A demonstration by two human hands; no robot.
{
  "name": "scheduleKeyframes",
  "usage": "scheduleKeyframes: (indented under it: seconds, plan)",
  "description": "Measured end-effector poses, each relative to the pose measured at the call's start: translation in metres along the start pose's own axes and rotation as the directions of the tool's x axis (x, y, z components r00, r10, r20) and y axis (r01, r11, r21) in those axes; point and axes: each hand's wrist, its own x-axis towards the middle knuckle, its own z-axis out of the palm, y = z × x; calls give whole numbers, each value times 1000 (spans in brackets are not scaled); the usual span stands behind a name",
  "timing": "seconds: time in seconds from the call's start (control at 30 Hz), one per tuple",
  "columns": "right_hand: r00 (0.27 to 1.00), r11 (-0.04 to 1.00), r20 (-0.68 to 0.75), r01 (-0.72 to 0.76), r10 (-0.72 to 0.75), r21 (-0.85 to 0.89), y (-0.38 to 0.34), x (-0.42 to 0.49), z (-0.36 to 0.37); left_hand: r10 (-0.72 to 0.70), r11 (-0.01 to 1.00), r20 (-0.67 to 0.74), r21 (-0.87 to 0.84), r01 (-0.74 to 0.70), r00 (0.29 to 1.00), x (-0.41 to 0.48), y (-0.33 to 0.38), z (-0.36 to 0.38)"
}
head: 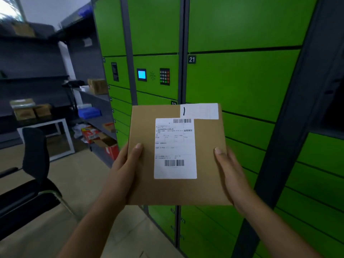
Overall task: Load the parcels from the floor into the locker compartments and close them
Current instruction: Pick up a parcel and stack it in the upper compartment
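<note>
Parcel [176,190] is being held in the air in front of the green locker bank [242,81], its far edge overlapping the doors in view; all green doors near it are sitting flush. Bare floor [78,183] is lying open to the left, between the lockers and a black chair [35,164]. Grey shelving [93,97] with boxes is running along the lockers' left side.

Door number 21 [191,59] is reading clearly. A "12" plate [173,103] is peeking over the parcel's top edge. A blue screen [141,74] is glowing beside a keypad [164,76]. White shipping label [175,148] is showing two barcodes and "业务类型"; the rest is too small to read. White sticker [201,111] at the far corner is carrying one black stroke.

Left hand [124,168] is clamping the left edge, thumb flat on top, fingers hidden under. Right hand [230,174] is doing the same on the right edge.
</note>
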Motion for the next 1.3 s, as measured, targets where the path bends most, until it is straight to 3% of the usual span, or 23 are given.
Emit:
scheduleKeyframes:
  seconds: [0.5,0.77,0.9,1.3]
  plan:
    - [992,998,-109,64,-65,-16,-23,13,-62,3,1000,135,-18,0,991,10,22,65]
    - [991,998,-119,64,-63,4,-27,9,-71,18,1000,219,14,-21,976,21,26,63]
    - [989,996,-122,86,-87,-12,-35,5,-75,-119,990,199,-50,131,973,18,25,76]
    - [967,989,-211,129,-142,-75,-67,-9,-110,-26,986,225,-153,62,974,4,42,114]
